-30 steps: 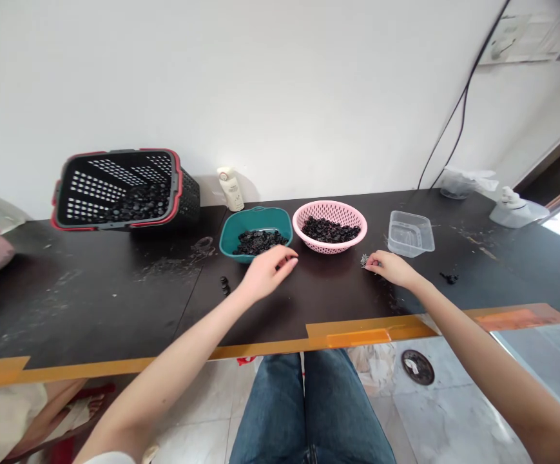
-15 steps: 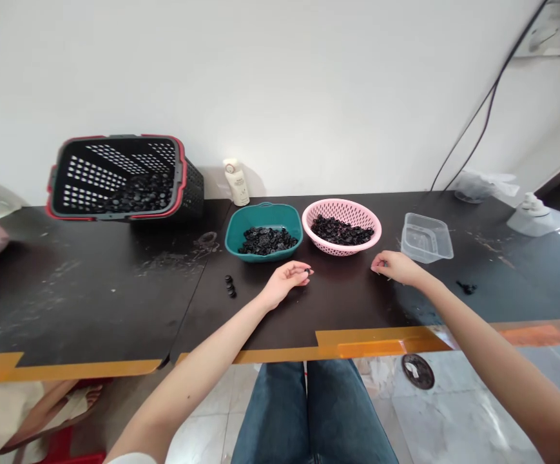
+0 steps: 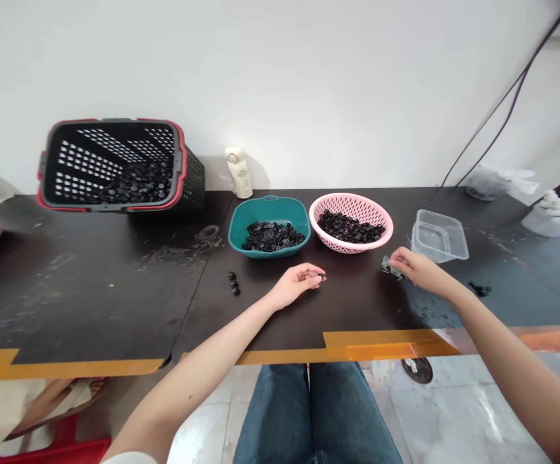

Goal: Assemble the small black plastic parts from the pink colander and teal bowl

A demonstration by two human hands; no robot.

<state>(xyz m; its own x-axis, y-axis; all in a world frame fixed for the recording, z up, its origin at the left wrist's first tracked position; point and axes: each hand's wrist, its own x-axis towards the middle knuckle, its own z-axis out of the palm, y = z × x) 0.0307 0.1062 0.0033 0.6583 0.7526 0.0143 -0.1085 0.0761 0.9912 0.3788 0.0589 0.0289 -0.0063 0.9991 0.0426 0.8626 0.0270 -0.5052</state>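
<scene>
My left hand (image 3: 300, 285) is closed in a pinch on a small black round part (image 3: 321, 276), just above the table in front of the bowls. My right hand (image 3: 414, 267) has its fingertips together at a small pile of thin grey metal pins (image 3: 392, 268); what lies between those fingers is too small to make out. Beyond my left hand stands a teal basin (image 3: 269, 254) of black ring-like parts. A pink perforated basket (image 3: 325, 240) holding other small black pieces is between and behind both hands. Left of my left hand, several black round parts (image 3: 234, 284) lie in a short row.
A clear plastic tub (image 3: 439, 237) stands beyond my right hand, with a few black pieces (image 3: 479, 289) to its right. A black basket with red trim (image 3: 193, 177), a white bottle (image 3: 240, 174) and a pump bottle (image 3: 553, 216) stand along the wall. Another person's arm shows lower left.
My right hand has shifted slightly right, and the pile of metal pins shows more beside its fingertips. My left hand keeps its pinch. The whole view has shifted a little.
</scene>
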